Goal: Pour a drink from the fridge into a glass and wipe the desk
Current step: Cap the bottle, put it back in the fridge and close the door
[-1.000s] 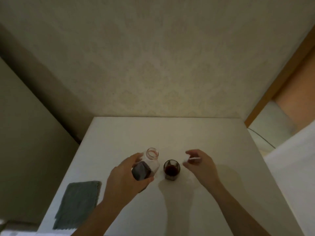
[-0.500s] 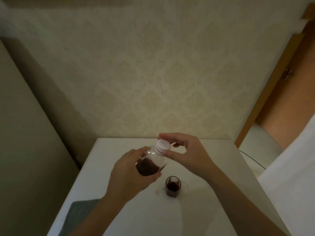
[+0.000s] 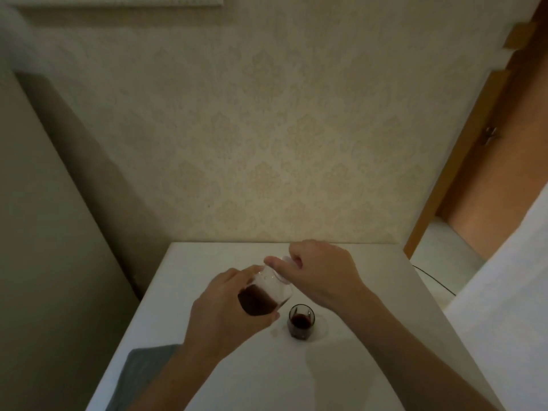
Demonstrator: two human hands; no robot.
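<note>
My left hand (image 3: 228,310) grips a clear bottle (image 3: 264,295) holding dark red drink, tilted above the white desk (image 3: 370,292). My right hand (image 3: 320,274) is closed over the white cap (image 3: 287,261) on the bottle's neck, so most of the cap is hidden. A small glass (image 3: 301,321) with dark red drink in its lower part stands upright on the desk, just right of and below the bottle. A small wet spot (image 3: 274,332) lies to the left of the glass. A grey cloth (image 3: 142,372) lies flat at the desk's near left corner.
A patterned wall (image 3: 267,129) rises right behind the desk. A tall pale cabinet side (image 3: 44,232) stands to the left. At right there is a wooden door frame (image 3: 462,143), a dark cable (image 3: 433,280) off the desk edge and white fabric (image 3: 510,277).
One second ago the bottle was open and my right hand held the cap beside the glass. The cap went onto the neck, and my right hand has closed further over it. The view tilted up.
</note>
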